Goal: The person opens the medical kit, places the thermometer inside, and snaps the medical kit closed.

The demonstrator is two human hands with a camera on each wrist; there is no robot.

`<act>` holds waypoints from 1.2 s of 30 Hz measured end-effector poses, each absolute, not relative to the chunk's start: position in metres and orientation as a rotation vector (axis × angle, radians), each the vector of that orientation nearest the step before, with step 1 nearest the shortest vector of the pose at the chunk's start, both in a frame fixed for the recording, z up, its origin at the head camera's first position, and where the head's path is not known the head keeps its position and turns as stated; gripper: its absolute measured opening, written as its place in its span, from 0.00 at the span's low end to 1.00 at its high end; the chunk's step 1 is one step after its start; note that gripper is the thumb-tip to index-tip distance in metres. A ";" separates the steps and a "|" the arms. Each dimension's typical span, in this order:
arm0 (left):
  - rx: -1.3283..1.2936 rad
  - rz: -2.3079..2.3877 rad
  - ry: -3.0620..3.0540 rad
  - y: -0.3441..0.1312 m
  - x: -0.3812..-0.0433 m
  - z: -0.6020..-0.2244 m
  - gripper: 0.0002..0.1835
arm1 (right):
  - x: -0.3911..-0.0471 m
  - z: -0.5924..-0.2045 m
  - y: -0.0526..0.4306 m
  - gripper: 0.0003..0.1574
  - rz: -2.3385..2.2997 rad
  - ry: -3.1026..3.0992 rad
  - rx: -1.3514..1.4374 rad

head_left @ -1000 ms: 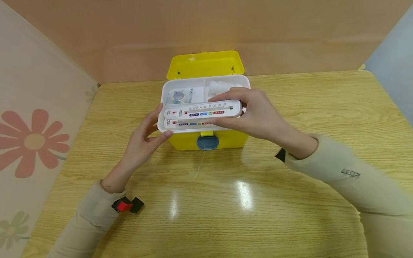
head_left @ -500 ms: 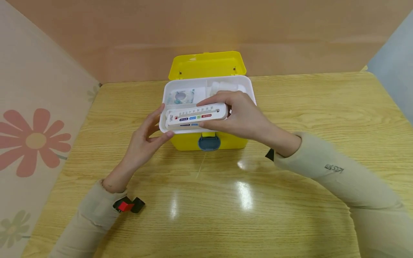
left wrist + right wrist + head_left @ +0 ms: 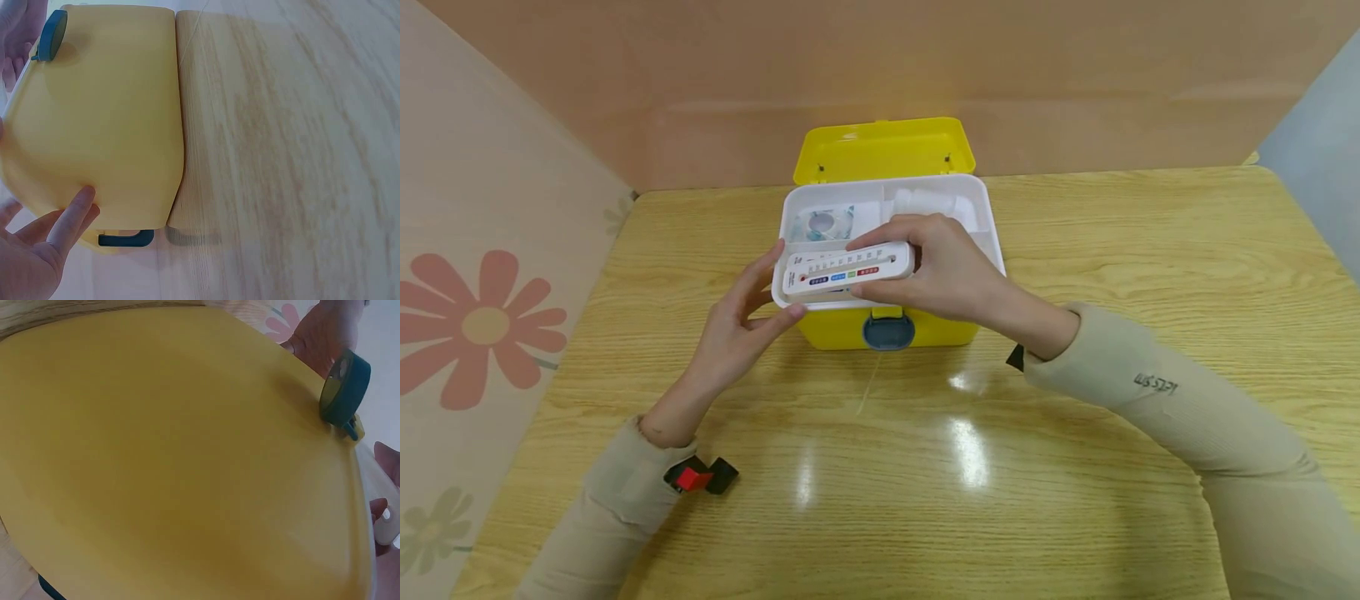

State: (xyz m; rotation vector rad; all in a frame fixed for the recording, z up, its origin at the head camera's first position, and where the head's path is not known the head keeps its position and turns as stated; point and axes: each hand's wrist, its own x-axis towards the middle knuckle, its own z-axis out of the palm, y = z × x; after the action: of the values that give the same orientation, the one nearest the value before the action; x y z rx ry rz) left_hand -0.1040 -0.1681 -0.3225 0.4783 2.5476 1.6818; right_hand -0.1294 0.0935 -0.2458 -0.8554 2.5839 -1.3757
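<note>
My right hand (image 3: 947, 262) grips a white thermometer (image 3: 850, 265) with a printed scale and coloured blocks, thumb in front and fingers behind. The thermometer lies low over the front compartment of the white tray (image 3: 788, 200) in a yellow box (image 3: 820, 332). Beneath it shows a sliver of a second thermometer (image 3: 838, 291), mostly covered. At the box's left front corner, my left hand (image 3: 737, 325) holds the end, its thumb at the front rim and its index finger at the left rim. The left wrist view has its fingers (image 3: 80, 209) against the yellow side.
The yellow lid (image 3: 883, 150) stands raised at the back. A clear packet (image 3: 823, 223) with a ring-shaped item lies in the rear left compartment, a white cylindrical item (image 3: 921, 202) in the rear right. A blue-grey latch (image 3: 889, 331) hangs at the front. The wooden table (image 3: 880, 467) carries the box.
My right hand has moved left and slightly down with the thermometer, which now covers most of the second one. The left hand stays at the box corner.
</note>
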 end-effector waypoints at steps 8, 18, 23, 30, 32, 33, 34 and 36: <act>0.490 1.693 2.538 -0.169 -0.105 -0.323 0.39 | -0.133 -0.247 0.093 0.25 -1.299 2.615 -0.882; 0.495 1.690 2.557 -0.168 -0.105 -0.322 0.39 | -0.140 -0.247 0.095 0.25 -1.174 2.698 -0.900; 0.485 1.691 2.554 -0.167 -0.105 -0.321 0.40 | -0.141 -0.248 0.096 0.25 -1.116 2.721 -0.910; 0.471 1.694 2.547 -0.167 -0.104 -0.321 0.40 | -0.141 -0.249 0.097 0.26 -1.068 2.755 -0.920; 0.467 1.694 2.547 -0.167 -0.104 -0.321 0.40 | -0.141 -0.250 0.097 0.26 -1.056 2.762 -0.918; 0.466 1.693 2.547 -0.167 -0.104 -0.321 0.40 | -0.141 -0.250 0.097 0.26 -1.052 2.764 -0.916; 0.465 1.692 2.548 -0.167 -0.104 -0.321 0.40 | -0.141 -0.250 0.097 0.26 -1.048 2.767 -0.916; 0.464 1.692 2.548 -0.167 -0.104 -0.321 0.40 | -0.140 -0.250 0.098 0.26 -1.047 2.770 -0.913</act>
State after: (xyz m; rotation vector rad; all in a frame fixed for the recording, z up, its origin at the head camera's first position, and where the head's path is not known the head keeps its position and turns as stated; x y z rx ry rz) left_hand -0.1037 -0.1666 -0.3214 0.4636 2.5483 1.6920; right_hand -0.1404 0.0976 -0.2504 -0.9133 2.7702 -1.0474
